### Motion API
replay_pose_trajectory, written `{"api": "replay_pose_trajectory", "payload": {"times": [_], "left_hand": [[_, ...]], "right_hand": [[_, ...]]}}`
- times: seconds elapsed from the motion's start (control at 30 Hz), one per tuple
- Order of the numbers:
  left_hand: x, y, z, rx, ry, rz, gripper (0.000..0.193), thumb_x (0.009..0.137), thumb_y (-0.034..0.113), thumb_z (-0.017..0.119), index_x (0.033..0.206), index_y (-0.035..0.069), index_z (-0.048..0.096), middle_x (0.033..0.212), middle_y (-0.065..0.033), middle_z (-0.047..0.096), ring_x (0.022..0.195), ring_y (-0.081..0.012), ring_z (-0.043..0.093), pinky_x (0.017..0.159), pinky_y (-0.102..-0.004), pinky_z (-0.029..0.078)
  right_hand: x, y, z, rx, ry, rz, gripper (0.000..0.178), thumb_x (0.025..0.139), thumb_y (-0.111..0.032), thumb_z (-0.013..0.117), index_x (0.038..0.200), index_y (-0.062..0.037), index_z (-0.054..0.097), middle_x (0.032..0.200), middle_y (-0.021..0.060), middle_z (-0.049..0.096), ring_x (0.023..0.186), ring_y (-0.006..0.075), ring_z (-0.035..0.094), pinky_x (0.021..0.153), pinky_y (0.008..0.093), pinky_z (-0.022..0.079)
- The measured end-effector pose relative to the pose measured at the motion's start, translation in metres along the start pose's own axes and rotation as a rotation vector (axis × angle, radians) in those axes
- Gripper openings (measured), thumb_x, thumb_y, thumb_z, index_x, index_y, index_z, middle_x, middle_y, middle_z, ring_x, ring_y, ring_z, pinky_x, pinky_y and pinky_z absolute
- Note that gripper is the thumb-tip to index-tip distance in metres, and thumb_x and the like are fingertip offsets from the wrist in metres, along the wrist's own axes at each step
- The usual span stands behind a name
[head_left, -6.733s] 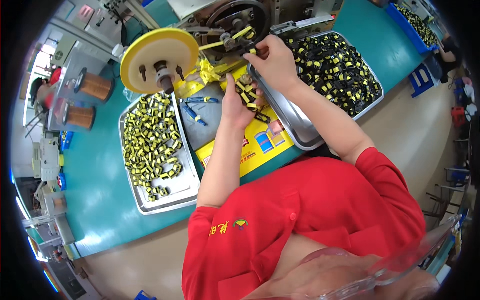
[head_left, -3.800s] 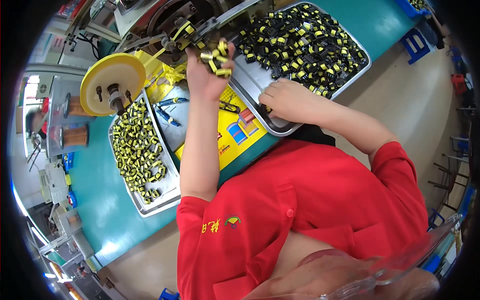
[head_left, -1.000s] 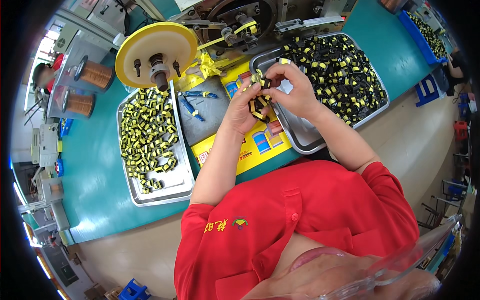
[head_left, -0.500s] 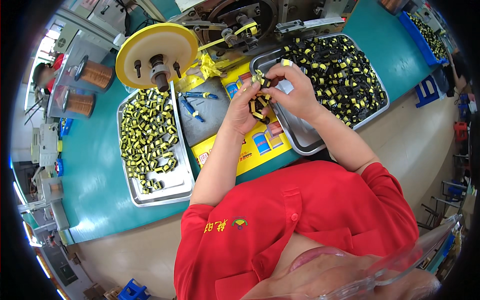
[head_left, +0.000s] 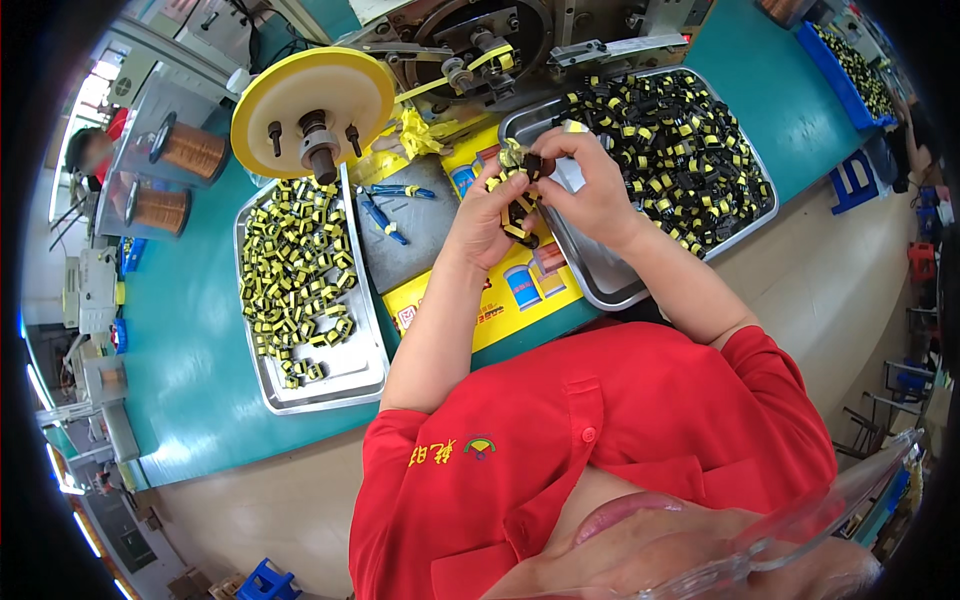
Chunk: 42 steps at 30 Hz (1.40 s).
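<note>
left tray (head_left: pixel 345 378): on the near side of the yellow reel (head_left: pixel 285 95).
left hand (head_left: pixel 485 222): right of the reel; my fingers grasp a bunch of black-and-yellow parts (head_left: pixel 519 214).
fingertip part (head_left: pixel 533 167): right of the reel, between my hands. step, as i judge: working this one piece. next move calls for a steady pinch. dark side faces right; long axis cannot be told.
right hand (head_left: pixel 592 192): farther right of the reel; thumb and finger pinch that part.

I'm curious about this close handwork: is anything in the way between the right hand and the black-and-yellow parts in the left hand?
Nothing visible. The right hand appears to touch the black-and-yellow parts held in the left hand; the right metal tray lies below, not between.
</note>
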<state>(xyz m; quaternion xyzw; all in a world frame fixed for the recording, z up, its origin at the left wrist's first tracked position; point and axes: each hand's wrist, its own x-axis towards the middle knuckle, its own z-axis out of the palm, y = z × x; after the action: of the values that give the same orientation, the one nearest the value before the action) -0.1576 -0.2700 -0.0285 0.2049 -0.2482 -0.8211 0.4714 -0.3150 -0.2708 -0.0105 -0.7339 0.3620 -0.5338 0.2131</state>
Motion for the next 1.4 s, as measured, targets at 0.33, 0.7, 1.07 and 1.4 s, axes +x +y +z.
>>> {"api": "replay_pose_trajectory", "payload": {"times": [0.33, 0.7, 1.07, 1.4], "left_hand": [[-0.001, 0.002, -0.002, -0.008, -0.045, 0.003, 0.036, 0.081, 0.009, 0.065, 0.114, 0.01, 0.05, 0.1, -0.0058, 0.061, 0.079, -0.0149, 0.059, 0.05, -0.0259, 0.045], [0.006, 0.0, -0.008, 0.001, 0.041, -0.006, 0.026, 0.091, 0.032, 0.05, 0.103, 0.009, 0.055, 0.092, -0.0048, 0.06, 0.074, -0.018, 0.059, 0.047, -0.0243, 0.041], [0.011, 0.004, -0.011, -0.09, 0.098, -0.007, 0.026, 0.092, 0.031, 0.047, 0.099, 0.008, 0.055, 0.086, -0.0057, 0.059, 0.072, -0.0216, 0.06, 0.046, -0.0261, 0.04], [0.007, 0.001, -0.012, -0.064, 0.087, 0.009, 0.023, 0.091, 0.029, 0.047, 0.099, 0.009, 0.055, 0.086, -0.0058, 0.059, 0.072, -0.0221, 0.06, 0.047, -0.0259, 0.04]], "right_hand": [[0.001, -0.004, -0.001, 0.043, 0.005, -0.047, 0.033, 0.067, 0.005, 0.065, 0.096, -0.0049, 0.052, 0.096, 0.0085, 0.058, 0.075, 0.0225, 0.057, 0.068, 0.0304, 0.047], [0.01, -0.008, -0.003, -0.17, 0.071, 0.078, 0.028, 0.068, -0.003, 0.073, 0.09, -0.0032, 0.057, 0.082, 0.0065, 0.057, 0.067, 0.0142, 0.061, 0.06, 0.0242, 0.048], [0.057, 0.004, 0.026, -0.3, 0.204, 0.197, 0.031, 0.069, -0.02, 0.074, 0.083, -0.0025, 0.052, 0.082, 0.009, 0.056, 0.064, 0.0211, 0.061, 0.059, 0.0306, 0.05], [0.057, 0.01, 0.035, -0.271, 0.258, 0.214, 0.034, 0.068, -0.019, 0.076, 0.084, 0.0003, 0.055, 0.079, 0.0099, 0.056, 0.064, 0.0191, 0.061, 0.059, 0.0289, 0.05]]}}
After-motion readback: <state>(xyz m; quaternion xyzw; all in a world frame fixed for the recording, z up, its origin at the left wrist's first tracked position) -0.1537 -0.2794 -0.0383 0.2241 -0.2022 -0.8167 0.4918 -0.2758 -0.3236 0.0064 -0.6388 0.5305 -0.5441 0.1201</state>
